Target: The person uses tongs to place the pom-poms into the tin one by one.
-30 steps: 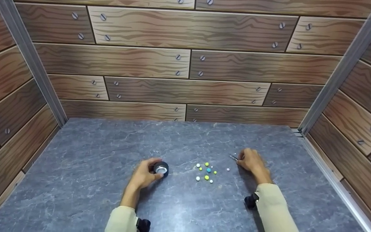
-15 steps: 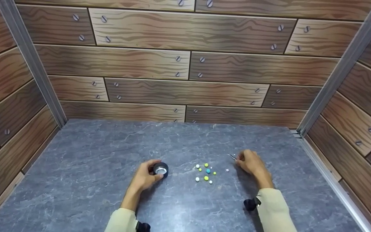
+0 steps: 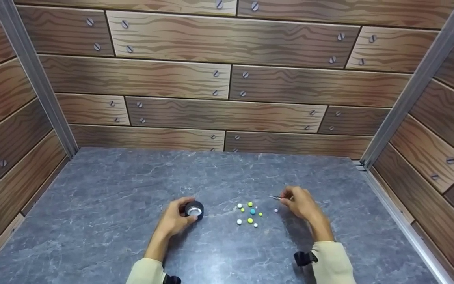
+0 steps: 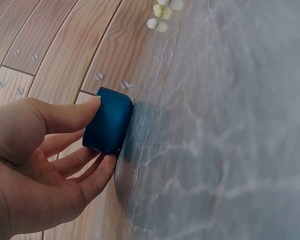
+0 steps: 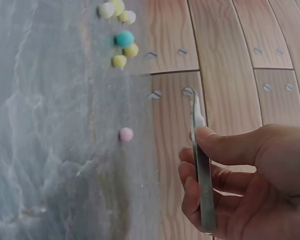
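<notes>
My left hand (image 3: 175,217) grips a short, round, dark blue cup (image 4: 109,120) between thumb and fingers. In the head view its opening shows a silvery inside, and it stands on the grey marbled table. With thumb and fingers my right hand (image 3: 301,203) holds metal tweezers (image 5: 202,165), whose bent tips point left over the table. Nothing is visible between those tips. Just below them in the head view lies a pink ball (image 5: 126,134). Several white and yellow balls (image 3: 250,221) surround one blue ball (image 3: 252,212) between the two hands.
The grey table (image 3: 132,177) is bounded by wood-plank patterned walls (image 3: 179,79) at the back and both sides. Metal posts (image 3: 40,86) stand at the rear corners, and a metal rail (image 3: 400,221) follows the right edge.
My right hand has shifted left, and the tweezers have swung from slanting up-left to pointing nearly straight left, nearer the balls. The left hand keeps its hold on the cup.
</notes>
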`<state>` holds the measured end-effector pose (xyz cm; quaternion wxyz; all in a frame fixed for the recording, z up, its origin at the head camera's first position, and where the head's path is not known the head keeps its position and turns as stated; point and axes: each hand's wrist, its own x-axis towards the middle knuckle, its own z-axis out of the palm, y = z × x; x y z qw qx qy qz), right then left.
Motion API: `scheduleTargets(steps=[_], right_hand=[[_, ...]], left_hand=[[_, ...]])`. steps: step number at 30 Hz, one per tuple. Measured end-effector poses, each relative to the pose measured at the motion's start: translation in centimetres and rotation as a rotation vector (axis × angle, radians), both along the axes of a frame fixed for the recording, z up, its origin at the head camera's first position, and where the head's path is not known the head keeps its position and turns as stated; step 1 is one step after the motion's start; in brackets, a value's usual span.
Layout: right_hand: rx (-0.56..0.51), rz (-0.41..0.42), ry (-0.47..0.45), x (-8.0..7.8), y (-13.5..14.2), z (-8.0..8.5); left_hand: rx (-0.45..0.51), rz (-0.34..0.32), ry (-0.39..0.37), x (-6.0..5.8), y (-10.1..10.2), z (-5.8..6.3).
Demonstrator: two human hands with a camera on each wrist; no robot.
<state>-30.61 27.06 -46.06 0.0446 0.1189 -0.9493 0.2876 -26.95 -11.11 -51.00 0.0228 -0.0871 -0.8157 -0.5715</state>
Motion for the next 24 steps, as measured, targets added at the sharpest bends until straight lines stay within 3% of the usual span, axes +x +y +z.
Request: scheduleTargets(steps=[16, 24], right_hand=[[0.006, 0.123, 0.104, 0.9, -1.7, 0.7], [-0.006, 0.154, 0.07, 1.0, -2.3, 0.3]], left_hand=[[-0.041, 0.019, -0.002, 0.1, 0.1, 0.0], [-0.018, 0.01, 0.008, 0.1, 0.1, 0.0]])
